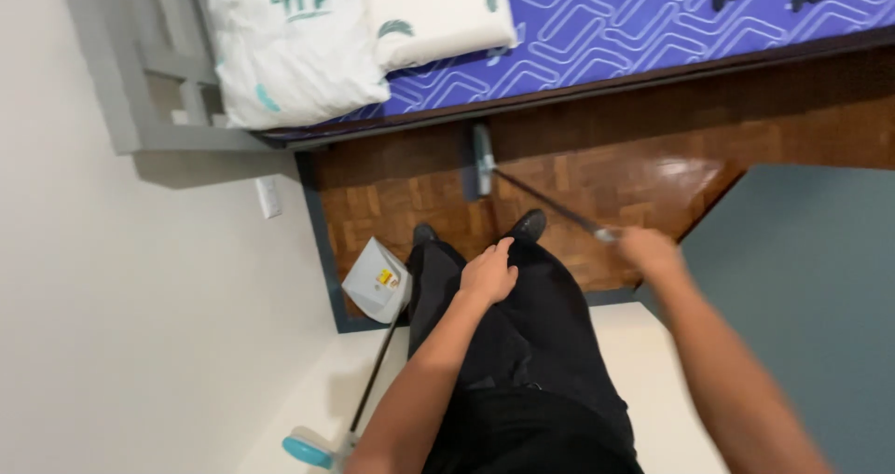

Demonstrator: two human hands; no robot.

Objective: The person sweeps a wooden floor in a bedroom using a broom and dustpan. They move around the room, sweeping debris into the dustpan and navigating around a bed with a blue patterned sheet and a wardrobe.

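My right hand (648, 250) is shut on the thin handle (550, 204) of a broom. Its grey head (481, 162) lies on the parquet floor (643, 171) right against the edge of the bed. My left hand (488, 274) holds nothing and rests with loosely curled fingers on my black trouser leg (522, 343). Beside that leg stands a grey dustpan (378, 283) with a yellow label and a long dark handle (373, 371) that ends in a teal grip (308, 453). My black shoes (530, 224) stand on the floor just short of the broom head.
A bed with a blue patterned mattress (606, 27) and two white pillows (289, 45) runs along the floor's far side, with a grey headboard (140, 82) at its end. A white wall with a socket (268, 196) and a grey-blue panel (802, 278) close in the floor.
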